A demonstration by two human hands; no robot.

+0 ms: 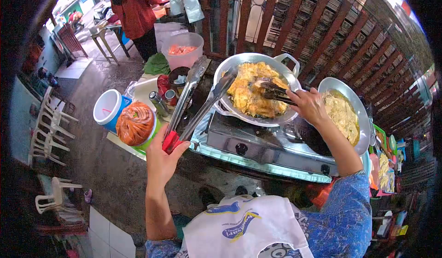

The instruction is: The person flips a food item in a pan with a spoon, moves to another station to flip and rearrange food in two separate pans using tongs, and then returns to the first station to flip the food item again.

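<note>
My left hand (166, 154) is closed round the red grip of long metal tongs (189, 94), whose open jaws point up beside the left pan. My right hand (307, 105) holds a dark utensil (276, 93), its tips over the golden frying food (251, 97) in the silver two-handled pan (294, 115). That pan stands on the left of a black and silver gas stove (223, 136). On the right side a second pan (366, 133) holds paler food in yellow oil (341, 117); my right forearm passes in front of its near left side.
A bag of orange food (135, 123), a blue and white tub (108, 110) and cans (159, 104) stand at the left. Behind are a pink bucket (191, 55), green leaves (157, 64) and a person in red (133, 14). A wooden slat fence (317, 28) runs behind the stove.
</note>
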